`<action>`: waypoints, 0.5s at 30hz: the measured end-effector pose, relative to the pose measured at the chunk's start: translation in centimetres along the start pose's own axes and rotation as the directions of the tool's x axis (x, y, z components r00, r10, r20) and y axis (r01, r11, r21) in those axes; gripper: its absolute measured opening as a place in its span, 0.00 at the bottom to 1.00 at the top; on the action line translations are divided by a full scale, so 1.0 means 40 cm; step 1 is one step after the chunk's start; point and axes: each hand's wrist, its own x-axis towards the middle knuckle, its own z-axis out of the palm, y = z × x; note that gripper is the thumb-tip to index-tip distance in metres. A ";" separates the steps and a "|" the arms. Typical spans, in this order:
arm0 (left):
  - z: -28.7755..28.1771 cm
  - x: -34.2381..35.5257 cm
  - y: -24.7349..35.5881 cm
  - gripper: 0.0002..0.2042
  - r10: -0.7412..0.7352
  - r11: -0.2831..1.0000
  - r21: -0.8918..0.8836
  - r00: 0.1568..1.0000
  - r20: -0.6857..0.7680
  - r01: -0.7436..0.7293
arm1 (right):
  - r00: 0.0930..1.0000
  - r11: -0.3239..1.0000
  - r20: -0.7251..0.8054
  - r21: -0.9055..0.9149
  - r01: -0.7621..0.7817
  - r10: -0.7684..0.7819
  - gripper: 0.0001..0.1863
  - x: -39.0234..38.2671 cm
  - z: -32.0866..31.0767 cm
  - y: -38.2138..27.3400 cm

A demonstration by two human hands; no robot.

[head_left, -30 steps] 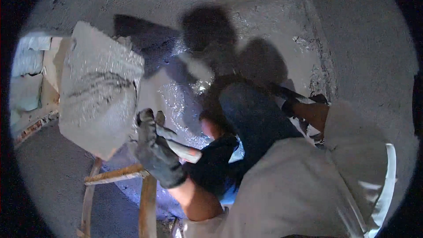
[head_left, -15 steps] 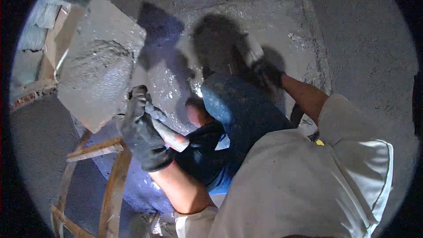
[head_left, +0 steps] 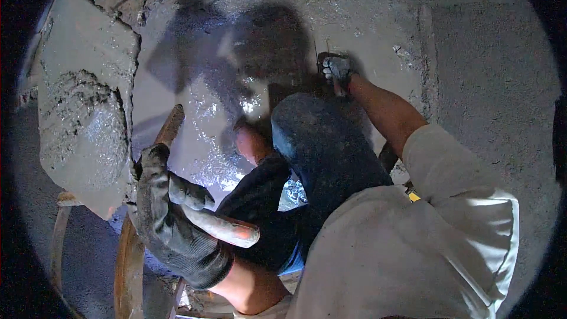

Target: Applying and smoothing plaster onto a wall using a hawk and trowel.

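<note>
My left hand, in a dark work glove, is closed around a pale, smeared handle with a reddish end. Beside it, the hand is against a large flat mortar board, tilted at the left with a heap of wet grey mortar on it. A brown stick-like tip pokes out past the fingers; what it belongs to is hidden. My right hand, gloved too, is closed on the handle of a trowel at the wet, smoothed grey surface. Its blade is mostly in shadow.
My bent knee in blue trousers is between my arms. A rough grey wall rises at the right. Wooden frame pieces stand below the board at the lower left. Dark shadows lie across the wet surface.
My left hand and the mortar board have moved left and down in view, and the brown tip now shows. My right hand has moved up and slightly left with the trowel.
</note>
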 end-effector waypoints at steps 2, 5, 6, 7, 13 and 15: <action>-0.010 0.001 -0.005 0.16 0.065 0.990 0.121 0.998 0.008 -0.065 | 0.992 0.999 0.114 -0.011 0.050 -0.049 0.10 0.004 0.025 0.003; -0.020 0.016 -0.006 0.16 0.209 0.919 0.328 0.976 0.066 -0.219 | 0.927 0.978 -0.345 -0.085 -0.189 0.149 0.10 0.019 0.019 -0.008; -0.023 0.021 -0.007 0.16 0.276 0.859 0.417 0.955 0.109 -0.296 | 0.991 0.983 0.040 0.126 -0.135 0.131 0.09 0.016 -0.001 -0.022; -0.023 0.024 -0.003 0.16 0.281 0.861 0.409 0.954 0.109 -0.301 | 0.914 0.930 0.406 0.332 -0.159 0.011 0.08 0.016 -0.019 -0.034; -0.008 0.025 0.034 0.16 0.169 0.936 0.283 0.972 0.165 -0.211 | 0.930 0.893 0.362 0.436 -0.112 -0.060 0.12 0.008 -0.064 -0.051; -0.043 0.021 0.023 0.17 0.160 0.815 0.536 0.974 0.160 -0.222 | 0.979 0.946 0.202 0.310 -0.099 0.037 0.13 0.001 0.081 0.011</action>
